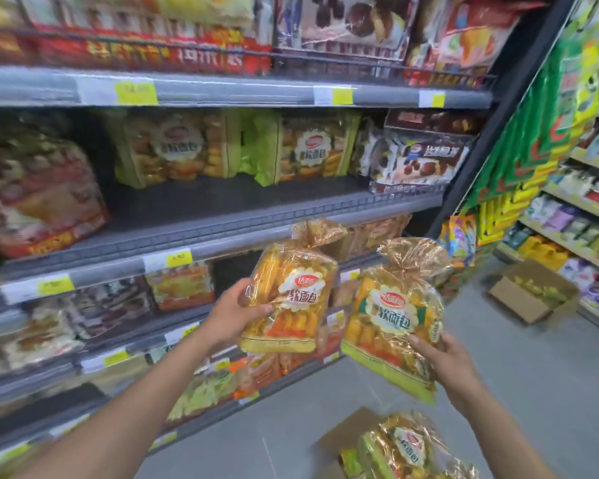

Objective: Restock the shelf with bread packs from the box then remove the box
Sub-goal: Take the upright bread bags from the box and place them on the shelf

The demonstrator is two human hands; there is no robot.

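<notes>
Left grip (232,314) clasps left bread pack (291,299), right grip (453,364) right bread pack (395,316), facing grey shelf (222,200)

Each hand grips a bread pack in front of the shelf (222,205): the left hand (234,314) an orange pack (291,299), the right hand (445,361) a green-edged pack (395,319). Below, the box (346,433) holds more packs.

The grey middle shelf (222,209) carries two green-edged bread packs (177,146) upright at its back, a red pack (38,198) at its left end and chocolate packs (419,160) at its right end. Below the shelf, on the floor (533,375), sits an open box (348,432) holding more packs. Right of the shelf is a second box (533,299).
</notes>
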